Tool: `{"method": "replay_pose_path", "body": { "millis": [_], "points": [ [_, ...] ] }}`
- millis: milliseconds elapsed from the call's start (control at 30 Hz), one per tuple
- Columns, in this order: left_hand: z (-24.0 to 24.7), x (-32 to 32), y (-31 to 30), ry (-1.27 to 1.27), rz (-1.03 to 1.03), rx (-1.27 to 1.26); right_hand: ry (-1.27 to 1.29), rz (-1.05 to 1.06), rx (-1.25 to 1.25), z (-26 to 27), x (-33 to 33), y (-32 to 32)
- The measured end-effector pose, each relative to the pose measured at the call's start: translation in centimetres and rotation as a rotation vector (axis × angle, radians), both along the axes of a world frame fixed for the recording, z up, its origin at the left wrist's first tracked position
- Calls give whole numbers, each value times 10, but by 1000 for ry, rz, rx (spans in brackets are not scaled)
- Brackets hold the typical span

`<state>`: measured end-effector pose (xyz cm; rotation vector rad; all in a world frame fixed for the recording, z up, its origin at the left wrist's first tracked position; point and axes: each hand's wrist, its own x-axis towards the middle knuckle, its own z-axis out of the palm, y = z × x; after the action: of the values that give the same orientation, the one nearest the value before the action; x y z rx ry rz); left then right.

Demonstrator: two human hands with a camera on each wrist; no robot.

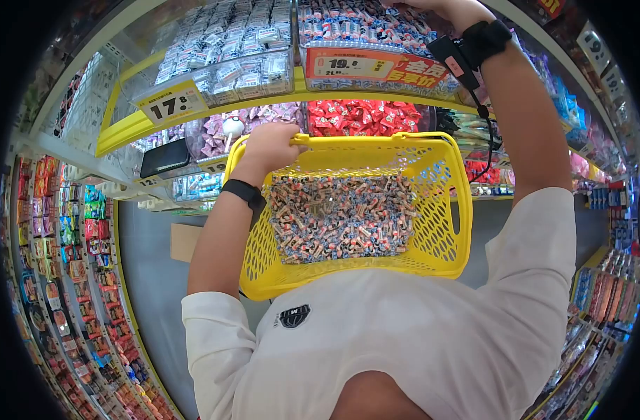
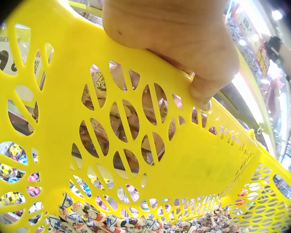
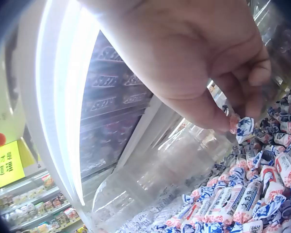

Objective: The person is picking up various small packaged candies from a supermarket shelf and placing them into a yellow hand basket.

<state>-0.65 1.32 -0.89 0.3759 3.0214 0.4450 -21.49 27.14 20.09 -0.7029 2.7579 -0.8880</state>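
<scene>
My left hand [image 1: 272,145] grips the far rim of a yellow shopping basket [image 1: 365,143], its fingers curled over the edge in the left wrist view too. Inside the basket lies a thick layer of small twist-wrapped candies [image 1: 344,220]. At the top of the head view, my right hand [image 3: 199,58] reaches into a clear bin of white, blue and red wrapped candies [image 3: 233,206]. Its thumb and fingers pinch a wrapped candy [image 3: 243,129] by one end, close over the pile. Part of this candy is hidden by the fingers.
Left of that bin stands another one with silvery wrapped sweets [image 1: 246,42]. Price signs [image 1: 171,102] hang along the yellow shelf edge. On the lower shelf are red-wrapped candies [image 1: 362,117], purple ones, and a dark phone [image 1: 165,159]. Packed racks [image 1: 68,266] line the aisle.
</scene>
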Motion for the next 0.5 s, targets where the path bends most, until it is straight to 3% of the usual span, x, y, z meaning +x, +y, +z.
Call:
{"method": "replay_pose_path", "body": {
  "millis": [500],
  "points": [
    [2,0,1,-17,4,-13,-225,15,331,-12,-23,-22]
  ]
}}
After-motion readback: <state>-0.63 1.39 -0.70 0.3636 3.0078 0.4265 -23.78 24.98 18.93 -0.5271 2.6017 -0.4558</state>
